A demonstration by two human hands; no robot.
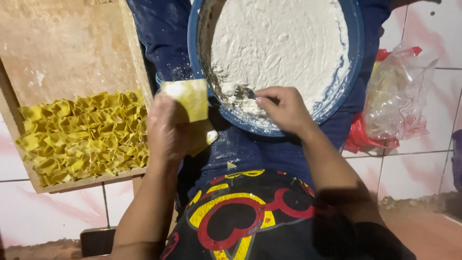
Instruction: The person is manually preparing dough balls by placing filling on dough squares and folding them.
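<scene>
Two hands worked yellow wrappers over a blue bowl of pale filling.

The left hand (pixel 166 132) pinched a square yellow wrapper (pixel 187 100) just beside the blue bowl (pixel 353 58); the right hand (pixel 284 108) closed on a spoon (pixel 244 92) in the filling. Folded dumplings (pixel 84 137) crowded a wooden board (pixel 62 48) to the left, and a plastic bag (pixel 397 98) lay to the right on the tiled floor (pixel 418 163).
</scene>
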